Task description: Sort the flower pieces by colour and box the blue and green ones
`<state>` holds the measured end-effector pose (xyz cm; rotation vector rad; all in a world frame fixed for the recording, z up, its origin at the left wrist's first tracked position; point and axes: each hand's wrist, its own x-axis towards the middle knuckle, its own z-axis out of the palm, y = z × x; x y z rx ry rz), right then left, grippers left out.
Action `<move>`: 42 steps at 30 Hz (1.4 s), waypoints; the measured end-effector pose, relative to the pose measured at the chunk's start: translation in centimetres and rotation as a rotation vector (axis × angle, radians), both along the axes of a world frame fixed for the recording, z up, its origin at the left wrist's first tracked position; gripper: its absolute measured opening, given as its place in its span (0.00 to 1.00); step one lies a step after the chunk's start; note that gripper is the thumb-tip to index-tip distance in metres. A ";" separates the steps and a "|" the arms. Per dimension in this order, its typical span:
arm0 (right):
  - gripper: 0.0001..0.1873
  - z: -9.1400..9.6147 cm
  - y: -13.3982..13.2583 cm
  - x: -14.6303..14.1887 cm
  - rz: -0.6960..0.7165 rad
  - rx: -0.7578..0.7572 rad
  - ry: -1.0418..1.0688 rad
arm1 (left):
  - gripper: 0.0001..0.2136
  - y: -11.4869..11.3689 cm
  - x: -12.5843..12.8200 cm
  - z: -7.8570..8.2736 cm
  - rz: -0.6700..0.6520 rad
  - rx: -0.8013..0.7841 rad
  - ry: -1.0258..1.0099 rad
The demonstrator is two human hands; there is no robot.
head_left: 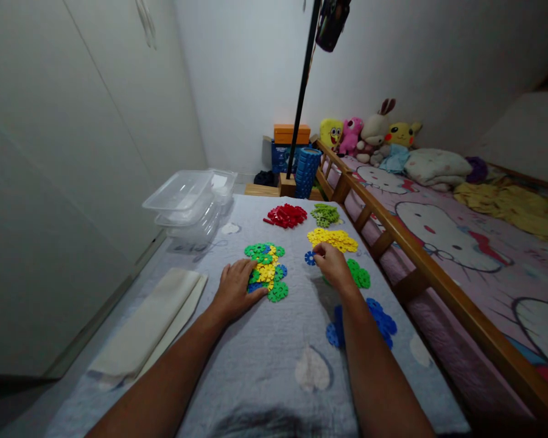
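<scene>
My right hand point(333, 266) pinches a blue notched plastic disc point(310, 258) between thumb and fingers, a little above the cloth. Beneath and beside that hand lie green discs point(358, 275), partly covered by it. My left hand point(235, 288) rests with fingers spread at the left edge of a mixed pile of green, yellow and blue discs point(265, 271). Yellow discs point(333, 239) sit just beyond my right hand. Blue discs point(382, 323) are partly hidden under my right forearm.
Red pieces point(287, 215) and light green pieces point(325, 214) lie at the table's far end. Stacked clear plastic containers point(187, 204) and a folded cream cloth point(153, 325) are on the left. A wooden bed rail point(393, 243) runs along the right side.
</scene>
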<state>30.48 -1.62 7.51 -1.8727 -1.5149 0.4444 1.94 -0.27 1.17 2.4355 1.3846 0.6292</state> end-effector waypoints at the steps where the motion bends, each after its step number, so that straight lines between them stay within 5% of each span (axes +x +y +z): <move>1: 0.09 0.2 -0.4 0.9 -0.013 0.021 0.025 | 0.30 0.0 0.0 0.0 -0.001 -0.005 0.000; 6: 0.10 0.6 -3.1 4.6 -0.098 0.072 0.144 | 0.29 0.1 0.0 0.1 -0.001 -0.009 0.002; 18: 0.12 0.2 -10.1 9.9 -0.166 -0.080 0.262 | 0.29 0.3 -0.1 0.3 -0.022 -0.005 0.031; 29: 0.08 0.2 -12.7 7.4 0.143 -0.231 0.165 | 0.29 0.6 -0.2 -0.4 -0.027 0.035 0.014; 42: 0.07 0.1 -13.8 7.7 0.067 -0.175 -0.043 | 0.29 0.4 -0.3 -0.2 -0.039 0.034 0.016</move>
